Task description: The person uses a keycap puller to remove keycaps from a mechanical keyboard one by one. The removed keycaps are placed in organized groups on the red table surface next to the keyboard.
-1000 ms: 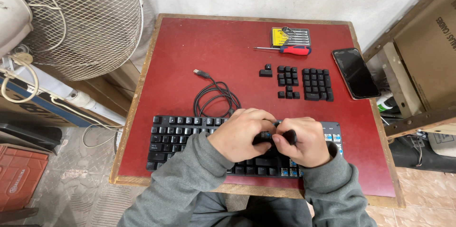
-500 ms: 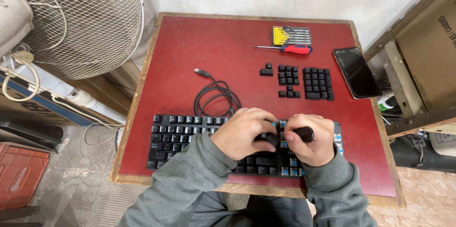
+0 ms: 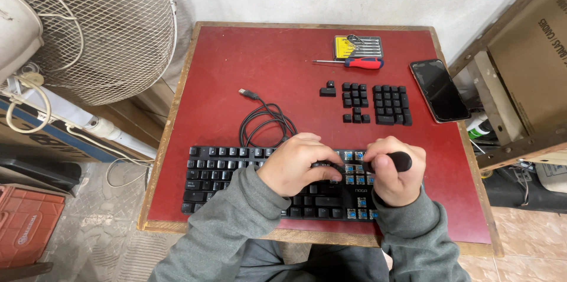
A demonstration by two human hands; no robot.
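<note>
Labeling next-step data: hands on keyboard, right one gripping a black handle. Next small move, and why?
Probably carry the tool in the right hand over to the pulled keycaps. It sits lifted above bare blue switches, while the left hand steadies the keyboard. Whether it holds a cap is hidden.

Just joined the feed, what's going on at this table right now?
A person sits at a red table with both hands on a black keyboard. The left hand rests on the keys; the right hand grips a black tool handle over exposed blue switches. Removed keycaps lie grouped farther up, near a screwdriver and phone.
</note>
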